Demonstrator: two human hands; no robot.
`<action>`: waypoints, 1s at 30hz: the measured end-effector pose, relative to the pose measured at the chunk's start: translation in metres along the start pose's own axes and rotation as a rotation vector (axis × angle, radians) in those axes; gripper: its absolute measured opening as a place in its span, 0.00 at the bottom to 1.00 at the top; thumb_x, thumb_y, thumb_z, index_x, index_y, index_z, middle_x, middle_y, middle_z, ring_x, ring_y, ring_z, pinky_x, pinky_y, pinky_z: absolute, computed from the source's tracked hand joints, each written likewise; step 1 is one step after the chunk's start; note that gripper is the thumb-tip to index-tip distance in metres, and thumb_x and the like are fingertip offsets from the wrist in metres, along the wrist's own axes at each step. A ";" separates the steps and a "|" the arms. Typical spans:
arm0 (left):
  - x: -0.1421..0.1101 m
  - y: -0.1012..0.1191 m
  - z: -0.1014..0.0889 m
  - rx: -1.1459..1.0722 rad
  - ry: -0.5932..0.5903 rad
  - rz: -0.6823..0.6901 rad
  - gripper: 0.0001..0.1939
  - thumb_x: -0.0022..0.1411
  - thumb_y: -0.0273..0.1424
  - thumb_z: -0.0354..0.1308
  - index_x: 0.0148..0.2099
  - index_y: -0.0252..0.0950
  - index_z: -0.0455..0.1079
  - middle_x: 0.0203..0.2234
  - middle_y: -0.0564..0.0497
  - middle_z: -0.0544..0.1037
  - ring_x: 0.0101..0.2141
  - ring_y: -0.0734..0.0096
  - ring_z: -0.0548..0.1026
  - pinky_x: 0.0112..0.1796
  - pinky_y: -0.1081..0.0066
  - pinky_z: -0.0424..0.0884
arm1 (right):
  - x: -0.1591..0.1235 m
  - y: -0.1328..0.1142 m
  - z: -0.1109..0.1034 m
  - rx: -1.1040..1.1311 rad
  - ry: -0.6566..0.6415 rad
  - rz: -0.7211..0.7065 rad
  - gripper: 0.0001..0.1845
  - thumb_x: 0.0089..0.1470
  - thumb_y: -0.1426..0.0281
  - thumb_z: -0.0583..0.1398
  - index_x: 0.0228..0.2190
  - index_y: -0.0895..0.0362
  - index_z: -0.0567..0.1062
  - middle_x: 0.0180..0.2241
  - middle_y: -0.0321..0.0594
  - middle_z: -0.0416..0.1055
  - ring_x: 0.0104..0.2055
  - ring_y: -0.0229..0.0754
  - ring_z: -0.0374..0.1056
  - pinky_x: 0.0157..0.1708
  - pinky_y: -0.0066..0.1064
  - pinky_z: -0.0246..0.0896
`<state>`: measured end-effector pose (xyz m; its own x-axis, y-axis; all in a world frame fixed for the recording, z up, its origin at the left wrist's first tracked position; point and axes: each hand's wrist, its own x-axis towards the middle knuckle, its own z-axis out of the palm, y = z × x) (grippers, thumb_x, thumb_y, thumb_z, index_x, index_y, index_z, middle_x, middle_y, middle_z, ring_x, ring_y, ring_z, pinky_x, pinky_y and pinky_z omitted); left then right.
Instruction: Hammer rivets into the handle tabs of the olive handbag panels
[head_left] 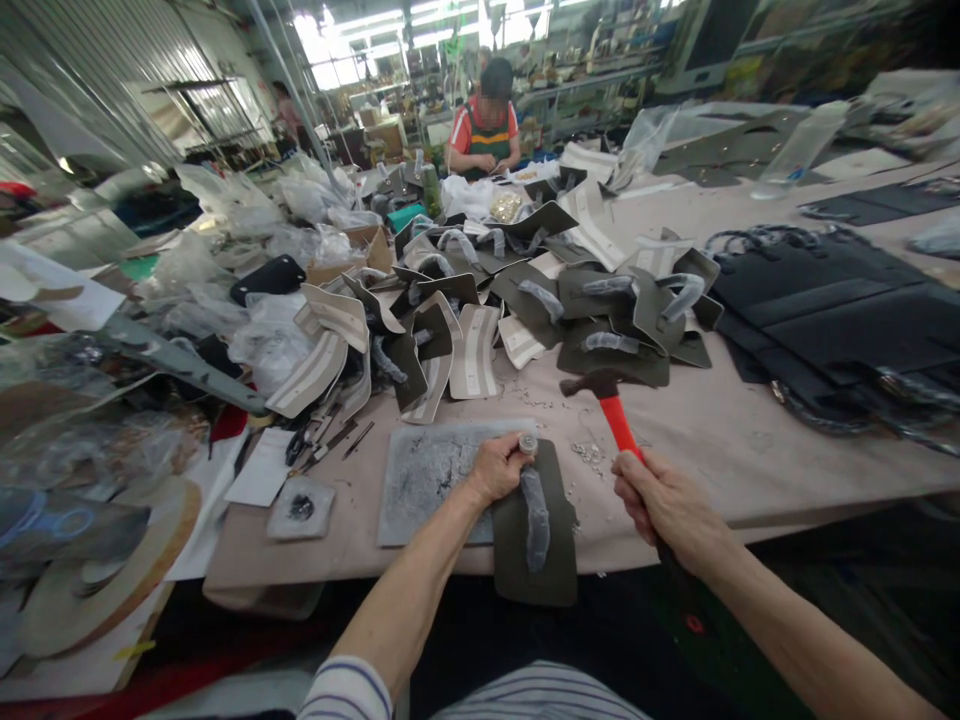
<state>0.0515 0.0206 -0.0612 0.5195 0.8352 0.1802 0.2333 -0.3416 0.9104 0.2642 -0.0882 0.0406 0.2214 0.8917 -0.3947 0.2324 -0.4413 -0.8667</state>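
Observation:
My right hand is wrapped round the handle of a claw hammer with a red neck, its head raised to the right of the work. My left hand is closed on a short metal punch, held upright at the top end of a plastic-wrapped handle. That handle lies on a dark olive panel, which overhangs the table's front edge. Beneath my left forearm is a worn grey slab, partly under the panel. The punch's lower tip is hidden.
Several olive and beige panels with wrapped handles are piled beyond the slab. Small metal bits lie on the tablecloth. Black bag pieces are stacked at right. Scissors and tools lie at left. A person sits across the table.

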 end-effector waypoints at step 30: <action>-0.003 0.004 0.004 -0.040 0.065 -0.022 0.05 0.62 0.27 0.58 0.37 0.36 0.76 0.31 0.51 0.79 0.33 0.66 0.76 0.39 0.70 0.72 | 0.047 0.046 -0.007 -0.919 0.103 -0.147 0.17 0.65 0.63 0.49 0.41 0.61 0.71 0.41 0.57 0.71 0.40 0.55 0.69 0.40 0.45 0.63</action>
<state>0.0540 0.0146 -0.0594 0.4594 0.8693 0.1824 0.2105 -0.3061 0.9284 0.2917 -0.0675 -0.0153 0.2029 0.9510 -0.2331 0.9126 -0.2699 -0.3070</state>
